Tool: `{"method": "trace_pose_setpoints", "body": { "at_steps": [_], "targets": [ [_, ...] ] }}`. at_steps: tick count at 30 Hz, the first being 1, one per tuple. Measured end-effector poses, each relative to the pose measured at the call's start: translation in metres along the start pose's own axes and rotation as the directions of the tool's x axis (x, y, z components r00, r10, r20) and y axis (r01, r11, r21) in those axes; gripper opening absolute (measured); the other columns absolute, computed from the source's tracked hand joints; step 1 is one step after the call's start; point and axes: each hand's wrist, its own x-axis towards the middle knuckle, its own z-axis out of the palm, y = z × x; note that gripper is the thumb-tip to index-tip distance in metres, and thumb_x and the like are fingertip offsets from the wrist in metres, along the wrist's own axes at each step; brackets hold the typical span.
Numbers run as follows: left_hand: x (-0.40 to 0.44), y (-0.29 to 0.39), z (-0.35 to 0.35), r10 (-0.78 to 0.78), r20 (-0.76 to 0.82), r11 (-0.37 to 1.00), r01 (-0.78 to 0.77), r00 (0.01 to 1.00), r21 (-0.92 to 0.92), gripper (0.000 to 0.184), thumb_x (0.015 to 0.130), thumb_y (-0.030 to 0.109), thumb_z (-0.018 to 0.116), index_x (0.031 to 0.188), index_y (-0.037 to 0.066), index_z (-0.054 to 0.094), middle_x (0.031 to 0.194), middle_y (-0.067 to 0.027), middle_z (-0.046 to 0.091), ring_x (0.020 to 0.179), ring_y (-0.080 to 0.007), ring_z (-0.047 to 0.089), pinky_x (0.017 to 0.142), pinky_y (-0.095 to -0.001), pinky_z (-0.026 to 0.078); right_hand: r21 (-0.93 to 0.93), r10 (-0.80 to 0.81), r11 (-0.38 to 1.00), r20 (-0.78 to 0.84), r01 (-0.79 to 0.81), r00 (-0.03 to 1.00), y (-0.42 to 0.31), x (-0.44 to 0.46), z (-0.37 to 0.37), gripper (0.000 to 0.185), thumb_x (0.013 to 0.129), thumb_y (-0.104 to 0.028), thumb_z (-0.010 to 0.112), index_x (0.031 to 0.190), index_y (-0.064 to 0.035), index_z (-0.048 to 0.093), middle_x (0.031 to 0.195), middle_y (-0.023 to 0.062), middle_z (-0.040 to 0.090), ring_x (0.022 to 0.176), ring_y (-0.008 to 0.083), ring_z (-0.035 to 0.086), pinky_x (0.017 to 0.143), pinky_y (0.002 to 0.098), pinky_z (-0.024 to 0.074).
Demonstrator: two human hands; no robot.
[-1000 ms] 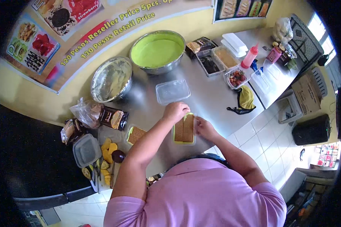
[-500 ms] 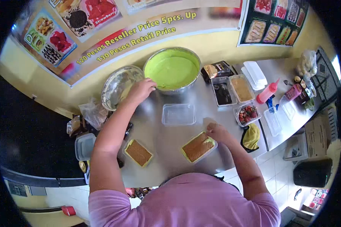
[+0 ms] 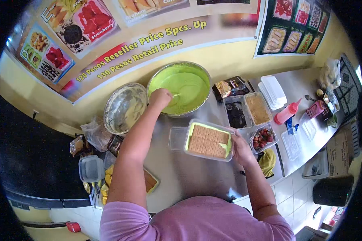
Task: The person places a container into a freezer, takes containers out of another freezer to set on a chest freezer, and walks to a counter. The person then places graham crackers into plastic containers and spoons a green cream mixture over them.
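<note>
My left hand [image 3: 161,99] is closed on the handle of a spoon [image 3: 175,95] over the near left side of a large metal bowl [image 3: 208,72]. The spoon's head is in the bright green cream [image 3: 185,82] and cannot be made out. In my right hand [image 3: 242,149] is a clear plastic tub [image 3: 207,156], gripped by its right end and raised off the table. Graham crackers [image 3: 208,140] lie in it, with green cream along their edges. A second tub of crackers [image 3: 150,181] sits on the table, partly hidden by my left forearm.
Left of the green cream stands a smeared metal bowl [image 3: 124,108]. An empty clear container [image 3: 177,138] lies behind the raised tub. To the right are a tub of crumbs [image 3: 258,108], a tub of dark pieces [image 3: 235,114], strawberries [image 3: 263,137] and a pink squeeze bottle [image 3: 287,112].
My right hand has lifted the cracker tub from the table towards the green bowl. My left hand has moved from the bowl's rim to over the cream, with the spoon.
</note>
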Motion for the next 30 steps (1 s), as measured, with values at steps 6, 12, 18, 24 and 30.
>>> {"method": "trace_pose_setpoints", "body": {
  "at_steps": [6, 12, 18, 24, 30],
  "targets": [
    [-0.016, -0.029, -0.008, -0.156, -0.206, 0.813, 0.007, 0.966, -0.582, 0.027, 0.084, 0.032, 0.068, 0.099, 0.01, 0.072, 0.09, -0.0125, 0.071, 0.082, -0.0238, 0.069, 0.075, -0.0341, 0.052, 0.147, -0.115, 0.983, 0.039, 0.108, 0.993, -0.016, 0.016, 0.023, 0.041, 0.098, -0.014, 0.039, 0.139, -0.0089, 0.037, 0.135, 0.0094, 0.048, 0.119, 0.0213, 0.053, 0.099, 0.0392, 0.0454],
    [-0.064, -0.017, -0.099, -0.128, -0.274, 0.551, -0.162, 0.953, -0.819, 0.023, 0.088, 0.015, 0.066, 0.104, -0.001, 0.069, 0.089, -0.0057, 0.07, 0.081, -0.011, 0.062, 0.075, -0.0253, 0.048, 0.255, -0.107, 0.963, 0.073, 0.085, 0.992, -0.012, 0.053, 0.048, 0.053, 0.099, -0.023, 0.04, 0.148, -0.0202, 0.018, 0.143, 0.0115, 0.038, 0.115, 0.033, 0.057, 0.089, 0.0523, 0.0515],
    [-0.152, 0.029, -0.184, -0.279, -0.253, 0.426, -0.117, 0.926, -0.897, 0.021, 0.087, 0.009, 0.068, 0.104, -0.003, 0.069, 0.09, -0.0034, 0.069, 0.083, -0.0089, 0.06, 0.076, -0.0237, 0.048, 0.186, -0.136, 0.976, 0.142, 0.109, 0.98, 0.003, 0.079, 0.065, 0.057, 0.098, -0.009, 0.038, 0.149, -0.0215, 0.017, 0.142, 0.0118, 0.039, 0.114, 0.0316, 0.057, 0.088, 0.0486, 0.0534],
    [-0.192, 0.028, -0.108, 0.341, -0.592, 0.93, -0.354, 0.73, 0.099, 0.016, 0.08, 0.011, 0.07, 0.095, 0.011, 0.073, 0.077, -0.005, 0.065, 0.065, -0.0214, 0.063, 0.061, -0.0335, 0.051, 0.193, -0.12, 0.978, 0.203, 0.08, 0.972, 0.007, 0.061, 0.082, 0.07, 0.091, 0.001, 0.048, 0.149, -0.0241, 0.017, 0.141, 0.0093, 0.04, 0.117, 0.0285, 0.055, 0.087, 0.0445, 0.0533],
    [-0.186, 0.023, -0.092, 0.355, -0.581, 0.92, -0.384, 0.733, 0.078, 0.014, 0.081, 0.014, 0.068, 0.094, 0.016, 0.072, 0.077, -0.0036, 0.065, 0.064, -0.0238, 0.062, 0.058, -0.0361, 0.05, 0.188, -0.12, 0.978, 0.141, 0.092, 0.983, 0.016, 0.052, 0.073, 0.071, 0.09, 0.003, 0.05, 0.149, -0.0226, 0.018, 0.142, 0.0087, 0.039, 0.119, 0.0292, 0.053, 0.09, 0.0448, 0.0521]
  ]
}}
